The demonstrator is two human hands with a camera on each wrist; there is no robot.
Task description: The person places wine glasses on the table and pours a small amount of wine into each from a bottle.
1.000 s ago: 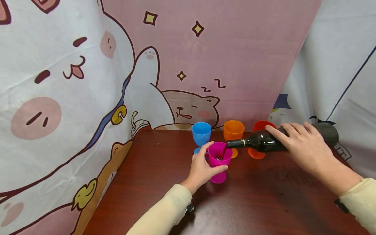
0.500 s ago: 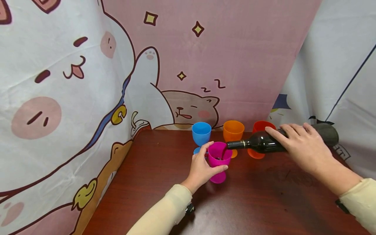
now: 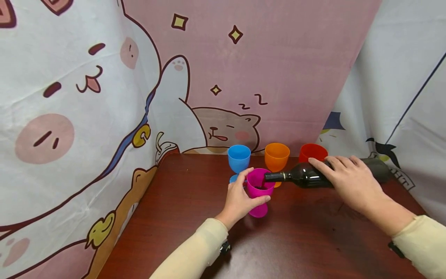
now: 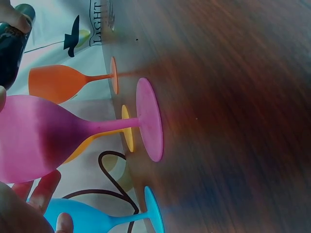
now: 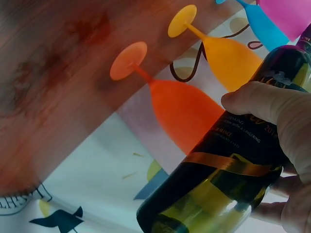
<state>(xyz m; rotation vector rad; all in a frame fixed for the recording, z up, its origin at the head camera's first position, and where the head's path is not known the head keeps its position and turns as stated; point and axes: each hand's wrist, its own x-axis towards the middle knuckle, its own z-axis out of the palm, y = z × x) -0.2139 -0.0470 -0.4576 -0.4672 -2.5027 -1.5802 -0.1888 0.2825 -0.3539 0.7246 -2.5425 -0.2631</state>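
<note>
A magenta plastic goblet stands on the table, its bowl held by my left hand between the thumb and fingers. My right hand grips a dark glass wine bottle from above, lying nearly level in the air. The bottle's mouth is just over the goblet's rim. Dark red liquid runs from it into the bowl, where bubbly dark liquid shows at the bottom. In the right wrist view, the bottle shows a dark label with an orange band, and the thumb lies along it.
Behind stand a blue goblet, an orange-yellow goblet and a red goblet in a row; the bottle and right hand partly cover the red one. The dark wooden table meets a cartoon-printed cloth at the back and sides.
My right hand has shifted the bottle left and slightly down, its base dropping more than its neck. The mouth now reaches farther over the goblet. My left hand and the goblet have not moved.
</note>
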